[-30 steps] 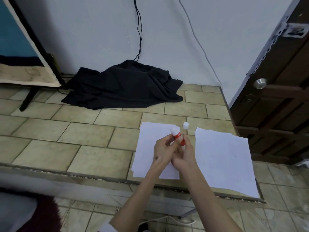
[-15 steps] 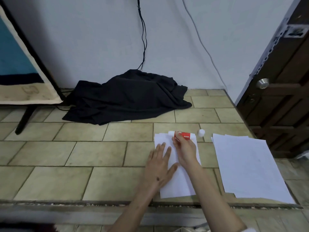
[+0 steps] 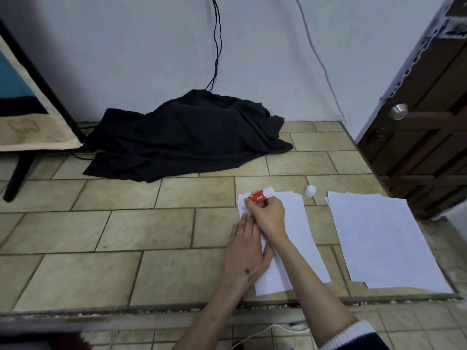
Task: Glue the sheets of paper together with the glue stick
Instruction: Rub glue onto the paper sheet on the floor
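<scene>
Glue stick [image 3: 260, 196], uncapped a second ago and held upright, now lies tipped against the far left corner of the paper sheet [image 3: 295, 238], gripped in the right hand [image 3: 268, 215]; the left hand [image 3: 246, 251] has come down flat, fingers straight, pinning the sheet's left edge. Gluing appears to be starting. Its white cap [image 3: 310, 191] stands between this sheet and a second paper stack [image 3: 379, 238] near the tiled desk's [image 3: 126, 223] right edge. Behind, black cloth [image 3: 187, 135] is heaped against the wall.

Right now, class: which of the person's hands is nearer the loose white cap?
Right. The right hand, gripping the glue stick, is left of the cap; the left hand lies farther, flat on the paper.
</scene>
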